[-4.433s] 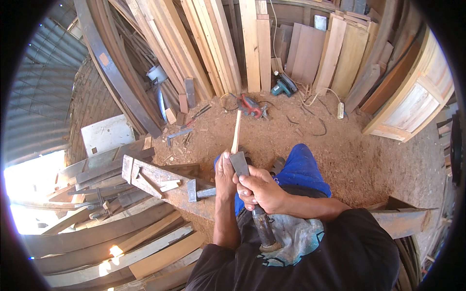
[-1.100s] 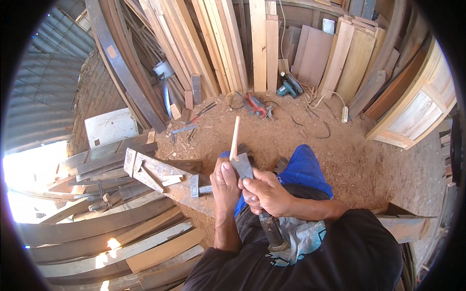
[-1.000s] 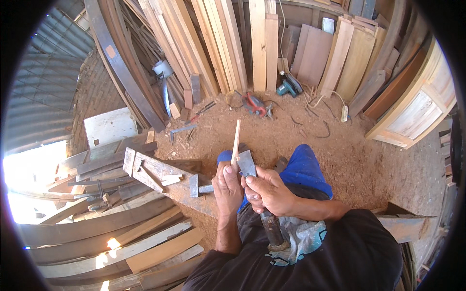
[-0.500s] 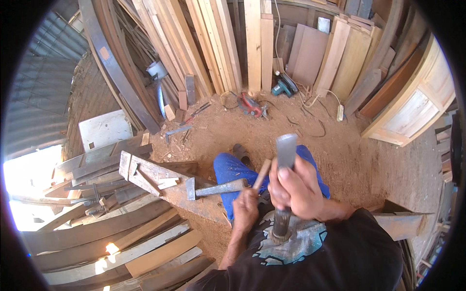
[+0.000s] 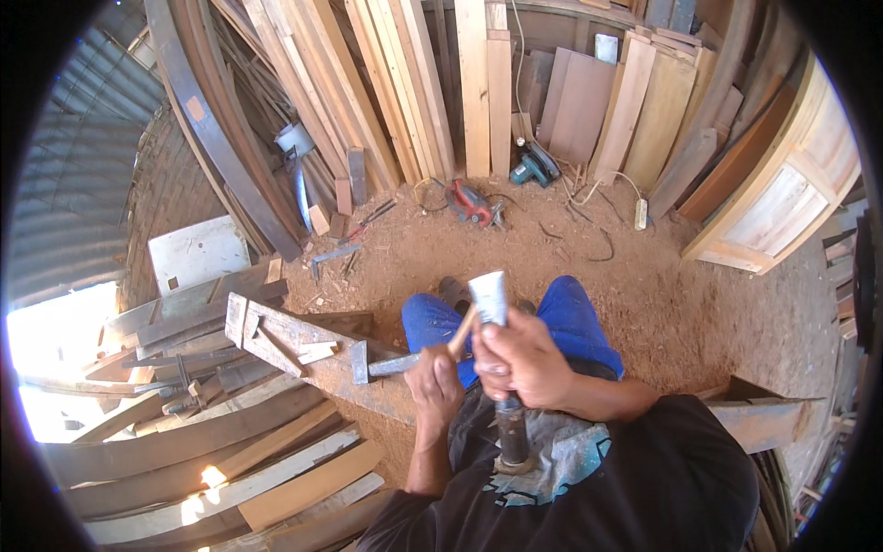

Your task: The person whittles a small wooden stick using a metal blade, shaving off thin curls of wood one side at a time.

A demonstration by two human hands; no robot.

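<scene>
My right hand (image 5: 526,361) is wrapped around a broad chisel (image 5: 490,298). Its flat blade points up and away from me, and its dark handle (image 5: 512,434) reaches back against my shirt. Just left of it, my left hand (image 5: 436,379) is closed around a slim strip of pale wood (image 5: 463,333). The strip's top end stands close beside the blade; whether they touch, I cannot tell. A hammer-like tool (image 5: 360,362) with a metal head lies on a worn plank (image 5: 276,324) to the left, its handle end hidden behind my left hand.
Stacked boards (image 5: 230,419) fill the left side. On the sawdust-covered ground ahead are a red power tool (image 5: 474,204), a teal circular saw (image 5: 533,168) and a metal square (image 5: 331,258). Planks (image 5: 474,101) lean along the back; a panelled door (image 5: 782,207) stands right.
Both hands have shifted left, carrying the chisel and the wood strip. My left hand now covers more of the hammer-like tool's handle, and the chisel's upper end sits slightly lower.
</scene>
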